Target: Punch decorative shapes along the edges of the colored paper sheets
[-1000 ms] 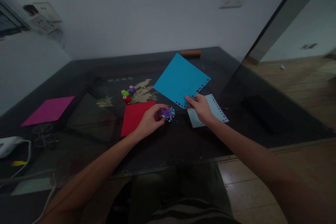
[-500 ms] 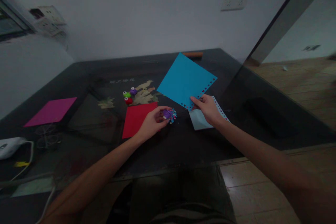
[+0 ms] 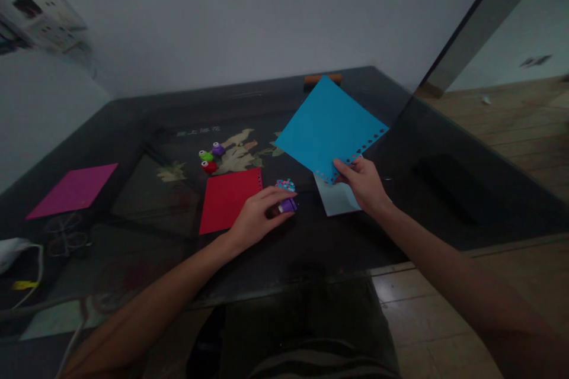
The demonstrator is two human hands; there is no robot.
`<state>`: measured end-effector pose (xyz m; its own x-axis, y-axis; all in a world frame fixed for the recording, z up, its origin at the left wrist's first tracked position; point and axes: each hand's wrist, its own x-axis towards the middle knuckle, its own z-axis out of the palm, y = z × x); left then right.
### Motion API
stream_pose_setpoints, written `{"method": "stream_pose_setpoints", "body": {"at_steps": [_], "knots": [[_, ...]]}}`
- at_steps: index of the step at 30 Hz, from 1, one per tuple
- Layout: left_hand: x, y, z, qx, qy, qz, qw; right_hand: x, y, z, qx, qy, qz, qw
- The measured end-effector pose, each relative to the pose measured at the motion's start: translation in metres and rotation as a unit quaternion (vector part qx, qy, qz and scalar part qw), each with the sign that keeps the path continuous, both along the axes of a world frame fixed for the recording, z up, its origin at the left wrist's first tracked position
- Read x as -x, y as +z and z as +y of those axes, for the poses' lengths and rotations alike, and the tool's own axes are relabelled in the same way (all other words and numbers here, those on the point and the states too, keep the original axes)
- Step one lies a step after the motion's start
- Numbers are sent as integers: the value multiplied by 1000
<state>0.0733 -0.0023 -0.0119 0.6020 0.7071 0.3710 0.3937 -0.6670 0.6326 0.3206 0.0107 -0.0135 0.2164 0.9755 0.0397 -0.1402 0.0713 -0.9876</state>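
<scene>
My left hand grips a small purple craft punch between thumb and fingers, low over the dark table. Just behind it lies a little heap of blue and pink punched-out paper bits. My right hand pinches a blue paper sheet by its near corner, holding it raised and tilted. Small holes run along the sheet's right edge and near corner. Partly under the right hand is a pale sheet. A red sheet with holes on its right edge lies beside my left hand.
Red, green and purple punches stand behind the red sheet. A magenta sheet lies far left, near a white device with a cable. At the back edge is a brown roll; a dark block sits at right.
The purple punch has turned in my left hand and moved toward me, off the paper bits. My right hand still holds the blue sheet. The whole view has shifted slightly.
</scene>
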Motion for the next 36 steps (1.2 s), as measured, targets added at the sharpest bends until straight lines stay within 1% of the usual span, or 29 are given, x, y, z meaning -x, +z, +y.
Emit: {"method": "stream_pose_setpoints", "body": {"at_steps": [2, 4, 6, 8, 12, 19, 26, 33, 36], "knots": [[0, -2, -2, -17, -13, 44, 999, -1, 1, 0, -1, 1, -9, 1000], [0, -4, -4, -40, -11, 72, 997, -1, 1, -1, -1, 3, -14, 1000], [-1, -7, -5, -72, -15, 82, 994, -1, 1, -1, -4, 6, -15, 1000], [-3, -9, -5, -96, -34, 89, 991, -1, 2, -1, -10, 6, -12, 1000], [-5, -13, -5, -97, -64, 103, 988, -1, 1, 0, -8, 4, -8, 1000], [-1, -13, -6, -135, -39, 100, 985, -2, 1, 0, -11, 3, -19, 1000], [-2, -14, -6, -175, -53, 144, 973, -2, 1, 0, -17, 3, -3, 1000], [3, -5, -7, -219, -33, 117, 968, -3, 5, -1, -23, -4, 1, 1000], [3, -4, -9, -244, -27, 123, 962, -4, 5, -1, -21, -10, 3, 1000]]}}
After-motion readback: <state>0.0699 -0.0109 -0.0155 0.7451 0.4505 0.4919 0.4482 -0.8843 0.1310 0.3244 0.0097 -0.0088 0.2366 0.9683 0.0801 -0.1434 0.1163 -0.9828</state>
